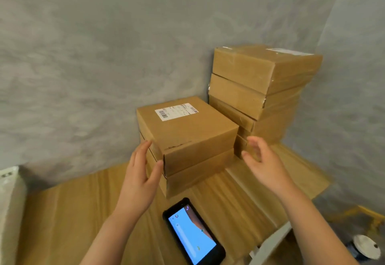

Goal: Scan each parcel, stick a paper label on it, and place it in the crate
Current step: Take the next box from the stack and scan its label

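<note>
The top parcel [187,131] sits on a second parcel [198,173] in a short stack at the back of the wooden table [68,212], close to the grey wall. Its upper face carries a white shipping label [176,111] with barcodes.

The left hand [138,179] is at the parcel's near-left corner: fingers straight and slightly apart along the left face, thumb on the front face. It touches the box but does not curl round it. The right hand [263,161] is off the parcel's right side, apart from it, fingers spread and relaxed, holding nothing. It is blurred, so whether it brushes the tall stack [262,89] behind it cannot be determined.

That tall stack of parcels stands just right of the short one, in the corner. A handheld scanner [193,232] with a lit blue screen lies flat on the table, just in front of the short stack and between the forearms.

Task status, as a judgement: the top parcel is about to be lifted from both sides. No crate is identifiable in view. All visible parcels are on the table, so most of the work remains.
</note>
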The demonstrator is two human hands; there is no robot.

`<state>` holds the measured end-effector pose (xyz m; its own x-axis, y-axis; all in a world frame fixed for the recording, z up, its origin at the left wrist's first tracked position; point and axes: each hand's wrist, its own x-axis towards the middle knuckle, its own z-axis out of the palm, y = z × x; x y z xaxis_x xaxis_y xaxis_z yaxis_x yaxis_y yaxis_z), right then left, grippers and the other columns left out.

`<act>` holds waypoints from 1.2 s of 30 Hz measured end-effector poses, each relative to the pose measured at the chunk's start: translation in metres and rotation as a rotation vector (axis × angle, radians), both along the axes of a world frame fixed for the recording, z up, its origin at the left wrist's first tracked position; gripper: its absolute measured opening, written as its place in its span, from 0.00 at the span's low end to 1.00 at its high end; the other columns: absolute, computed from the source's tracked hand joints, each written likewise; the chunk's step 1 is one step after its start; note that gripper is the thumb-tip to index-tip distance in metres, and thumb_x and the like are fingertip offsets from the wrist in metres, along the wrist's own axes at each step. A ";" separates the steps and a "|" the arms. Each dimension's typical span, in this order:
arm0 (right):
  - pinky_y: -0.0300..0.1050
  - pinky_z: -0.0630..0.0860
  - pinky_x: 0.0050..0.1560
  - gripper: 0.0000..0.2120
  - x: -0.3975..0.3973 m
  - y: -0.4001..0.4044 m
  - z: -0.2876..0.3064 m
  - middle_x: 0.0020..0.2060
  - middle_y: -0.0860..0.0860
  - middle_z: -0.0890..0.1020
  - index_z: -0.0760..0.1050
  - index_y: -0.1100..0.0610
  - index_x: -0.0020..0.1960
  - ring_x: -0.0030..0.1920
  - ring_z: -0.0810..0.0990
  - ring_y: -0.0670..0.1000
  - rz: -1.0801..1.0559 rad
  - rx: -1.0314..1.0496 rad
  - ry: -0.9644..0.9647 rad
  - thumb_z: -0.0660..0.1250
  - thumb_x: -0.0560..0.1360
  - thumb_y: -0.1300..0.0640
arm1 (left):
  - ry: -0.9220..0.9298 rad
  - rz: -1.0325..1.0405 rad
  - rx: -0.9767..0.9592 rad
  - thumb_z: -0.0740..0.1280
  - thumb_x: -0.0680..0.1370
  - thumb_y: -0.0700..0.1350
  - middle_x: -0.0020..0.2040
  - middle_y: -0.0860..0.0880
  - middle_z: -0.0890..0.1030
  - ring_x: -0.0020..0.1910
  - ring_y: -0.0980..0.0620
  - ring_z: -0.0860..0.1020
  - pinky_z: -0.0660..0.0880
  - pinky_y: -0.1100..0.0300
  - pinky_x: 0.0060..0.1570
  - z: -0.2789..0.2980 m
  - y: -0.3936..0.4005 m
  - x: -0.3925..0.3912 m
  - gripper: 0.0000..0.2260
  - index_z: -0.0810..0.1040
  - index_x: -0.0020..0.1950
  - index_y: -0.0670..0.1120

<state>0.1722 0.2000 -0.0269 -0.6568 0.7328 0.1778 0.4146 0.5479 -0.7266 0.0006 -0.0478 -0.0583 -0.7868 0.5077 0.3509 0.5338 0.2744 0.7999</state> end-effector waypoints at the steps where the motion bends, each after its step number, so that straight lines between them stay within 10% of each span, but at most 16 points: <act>1: 0.48 0.68 0.70 0.27 -0.011 0.007 -0.002 0.73 0.47 0.70 0.62 0.50 0.75 0.71 0.69 0.49 0.016 -0.036 0.018 0.66 0.79 0.50 | -0.025 0.003 0.015 0.61 0.81 0.55 0.75 0.60 0.65 0.74 0.61 0.63 0.65 0.54 0.72 -0.001 0.004 -0.001 0.25 0.60 0.78 0.57; 11: 0.40 0.64 0.62 0.31 -0.066 0.024 -0.011 0.75 0.53 0.67 0.55 0.52 0.79 0.71 0.69 0.49 0.050 -0.325 0.265 0.63 0.80 0.48 | -0.335 0.037 0.157 0.62 0.76 0.61 0.69 0.63 0.74 0.66 0.66 0.72 0.70 0.59 0.67 -0.008 0.019 0.005 0.22 0.65 0.71 0.67; 17: 0.37 0.70 0.56 0.27 -0.063 0.009 -0.011 0.69 0.52 0.71 0.62 0.54 0.76 0.63 0.74 0.46 0.150 -0.338 0.342 0.64 0.79 0.51 | -0.329 0.165 0.307 0.60 0.83 0.38 0.59 0.65 0.80 0.55 0.70 0.79 0.74 0.73 0.50 -0.001 0.013 0.037 0.19 0.67 0.70 0.57; 21: 0.29 0.71 0.50 0.24 -0.061 -0.016 -0.012 0.64 0.50 0.75 0.65 0.54 0.73 0.56 0.77 0.39 0.264 -0.357 0.375 0.66 0.78 0.54 | -0.306 0.330 0.368 0.60 0.82 0.43 0.54 0.74 0.78 0.57 0.72 0.76 0.72 0.77 0.50 -0.004 -0.016 0.055 0.15 0.70 0.67 0.56; 36: 0.44 0.77 0.59 0.25 -0.067 -0.144 -0.028 0.60 0.38 0.75 0.64 0.43 0.69 0.61 0.77 0.44 0.577 -0.273 0.237 0.65 0.74 0.42 | -0.395 0.650 0.407 0.65 0.81 0.51 0.56 0.59 0.82 0.55 0.55 0.80 0.76 0.49 0.57 -0.050 -0.155 0.106 0.10 0.76 0.61 0.53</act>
